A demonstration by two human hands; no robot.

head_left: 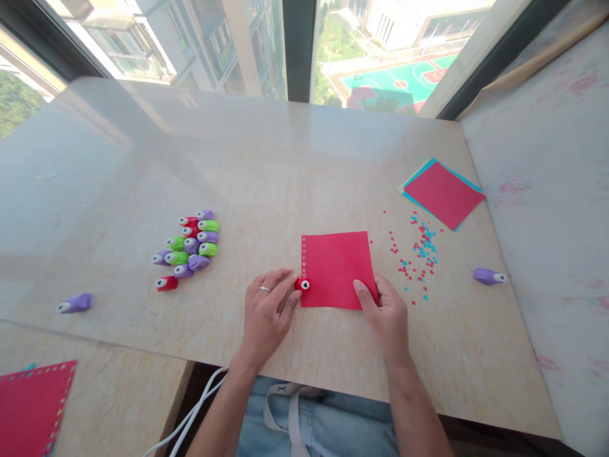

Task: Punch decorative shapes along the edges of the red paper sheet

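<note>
A square red sheet of paper (335, 266) lies in front of me, with a column of small punched holes down its left edge. My left hand (271, 301), a ring on one finger, grips a small red craft punch (303, 285) set over that left edge, below the punched holes. At the lower right corner, my right hand (383, 308) pinches the sheet, thumb on top and fingers underneath.
To the left sits a cluster of several red, green and purple craft punches (190, 244). Single purple punches lie far left (75, 303) and right (489, 277). Paper confetti (423, 247) is scattered near stacked coloured sheets (445, 193). A punched red sheet (35, 406) lies lower left.
</note>
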